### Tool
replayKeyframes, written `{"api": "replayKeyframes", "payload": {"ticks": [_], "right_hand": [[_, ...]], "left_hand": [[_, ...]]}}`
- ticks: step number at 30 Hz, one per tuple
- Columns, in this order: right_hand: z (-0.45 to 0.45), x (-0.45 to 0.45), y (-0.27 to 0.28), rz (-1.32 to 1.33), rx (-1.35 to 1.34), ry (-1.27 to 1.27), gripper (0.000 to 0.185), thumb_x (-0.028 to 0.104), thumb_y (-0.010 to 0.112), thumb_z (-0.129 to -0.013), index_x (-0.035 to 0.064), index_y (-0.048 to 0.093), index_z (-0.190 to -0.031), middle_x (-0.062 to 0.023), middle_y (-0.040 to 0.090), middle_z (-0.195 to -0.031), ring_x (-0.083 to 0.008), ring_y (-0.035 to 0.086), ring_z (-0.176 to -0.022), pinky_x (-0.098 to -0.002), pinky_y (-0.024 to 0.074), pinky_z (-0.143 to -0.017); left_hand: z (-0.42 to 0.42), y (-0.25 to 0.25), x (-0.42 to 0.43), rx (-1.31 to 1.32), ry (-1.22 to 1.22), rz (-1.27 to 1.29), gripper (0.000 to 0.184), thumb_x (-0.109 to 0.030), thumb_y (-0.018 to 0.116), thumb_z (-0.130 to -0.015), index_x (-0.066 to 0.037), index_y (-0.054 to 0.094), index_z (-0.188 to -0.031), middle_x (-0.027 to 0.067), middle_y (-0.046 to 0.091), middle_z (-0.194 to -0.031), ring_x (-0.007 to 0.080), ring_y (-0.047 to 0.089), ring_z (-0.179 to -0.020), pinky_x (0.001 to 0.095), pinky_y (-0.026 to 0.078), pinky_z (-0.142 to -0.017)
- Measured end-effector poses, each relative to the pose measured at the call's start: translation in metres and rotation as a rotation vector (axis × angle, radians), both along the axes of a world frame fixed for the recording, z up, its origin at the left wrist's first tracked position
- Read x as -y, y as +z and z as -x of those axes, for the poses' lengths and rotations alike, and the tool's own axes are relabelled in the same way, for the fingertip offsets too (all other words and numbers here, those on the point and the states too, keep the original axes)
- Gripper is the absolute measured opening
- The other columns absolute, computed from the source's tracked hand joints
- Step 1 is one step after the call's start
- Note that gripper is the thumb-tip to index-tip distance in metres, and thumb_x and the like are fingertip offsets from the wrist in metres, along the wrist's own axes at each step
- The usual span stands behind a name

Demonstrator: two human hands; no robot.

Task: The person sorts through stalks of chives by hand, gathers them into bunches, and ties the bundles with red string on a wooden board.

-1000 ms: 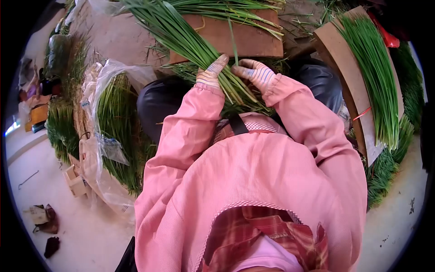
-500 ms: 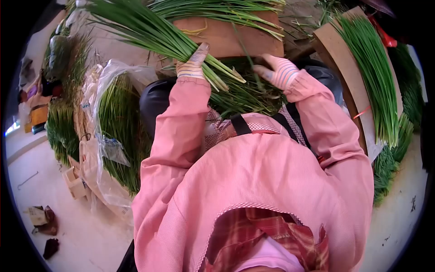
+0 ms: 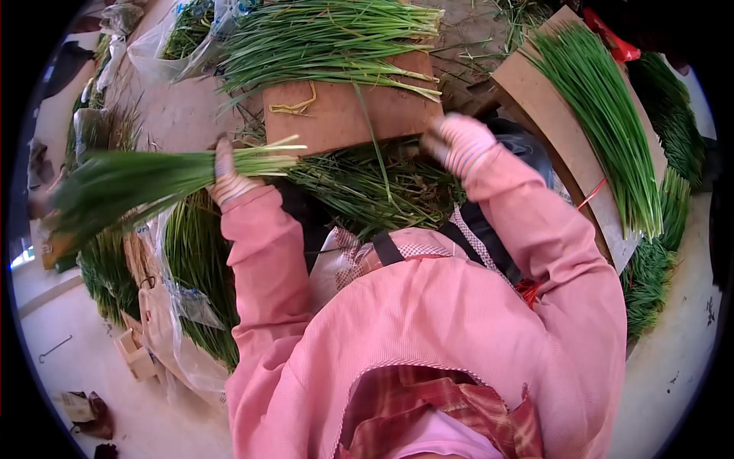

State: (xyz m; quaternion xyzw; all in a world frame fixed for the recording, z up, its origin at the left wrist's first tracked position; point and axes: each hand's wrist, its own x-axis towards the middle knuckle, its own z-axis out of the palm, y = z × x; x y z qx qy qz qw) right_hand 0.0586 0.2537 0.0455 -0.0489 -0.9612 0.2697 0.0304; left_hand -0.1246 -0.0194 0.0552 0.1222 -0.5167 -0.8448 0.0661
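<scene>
My left hand, in a striped fingerless glove, grips a bunch of green chives near its pale stem ends. The leaves stretch out to the left and are blurred. My right hand, gloved alike, is beside the right edge of a brown board; its fingers are smeared, so what they hold, if anything, cannot be made out. A pile of chives lies on that board with its stems to the right. Loose trimmed leaves cover my lap below the board.
At the right, a trimmed bunch of chives lies on a slanted cardboard sheet, with more greens beside it. Bundles stand in a clear plastic bag at the left. A yellow band lies on the board.
My left hand has swung the bunch left and down, away from the board, turning it nearly level. My right hand has lifted slightly and stays near the board's right edge. The view has shifted.
</scene>
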Motion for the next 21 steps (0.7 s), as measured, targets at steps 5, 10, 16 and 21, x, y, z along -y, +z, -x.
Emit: {"api": "replayKeyframes", "payload": {"ticks": [5, 10, 16, 21], "right_hand": [[0.069, -0.061, -0.032, -0.203, -0.004, -0.223, 0.026, 0.02, 0.054, -0.079, 0.0094, 0.053, -0.102, -0.0191, 0.054, -0.091, -0.0348, 0.053, -0.084, -0.0382, 0.0434, -0.073], [0.086, -0.063, -0.032, -0.338, 0.162, -0.129, 0.032, 0.027, 0.051, -0.08, 0.0121, 0.049, -0.108, -0.0185, 0.054, -0.091, -0.0347, 0.053, -0.085, -0.0404, 0.0437, -0.072], [0.104, -0.076, 0.035, -0.347, -0.214, -0.011, 0.021, 0.021, 0.051, -0.081, 0.004, 0.055, -0.093, -0.0176, 0.058, -0.082, -0.0333, 0.055, -0.078, -0.0373, 0.0453, -0.069], [0.068, -0.073, 0.062, -0.167, -0.073, -0.136, 0.021, 0.02, 0.051, -0.081, 0.0011, 0.055, -0.088, -0.0172, 0.058, -0.081, -0.0288, 0.056, -0.078, -0.0323, 0.0439, -0.069]], "left_hand": [[-0.032, 0.013, -0.02, -0.138, -0.358, -0.192, 0.021, -0.005, 0.062, -0.073, -0.009, 0.052, -0.091, 0.0045, 0.055, -0.075, 0.0195, 0.054, -0.071, 0.0344, 0.049, -0.065], [-0.053, -0.019, -0.026, 0.12, -0.499, -0.407, 0.029, -0.004, 0.066, -0.069, -0.013, 0.051, -0.092, 0.0018, 0.056, -0.081, 0.0164, 0.054, -0.073, 0.0375, 0.047, -0.071], [-0.061, -0.018, -0.026, 0.075, -0.426, -0.49, 0.032, -0.002, 0.065, -0.066, -0.01, 0.05, -0.094, 0.0104, 0.056, -0.099, 0.0294, 0.052, -0.095, 0.044, 0.042, -0.085], [-0.061, -0.007, -0.017, 0.04, -0.407, -0.532, 0.032, -0.003, 0.061, -0.072, -0.01, 0.048, -0.1, 0.0079, 0.053, -0.093, 0.0211, 0.052, -0.076, 0.0424, 0.043, -0.08]]}}
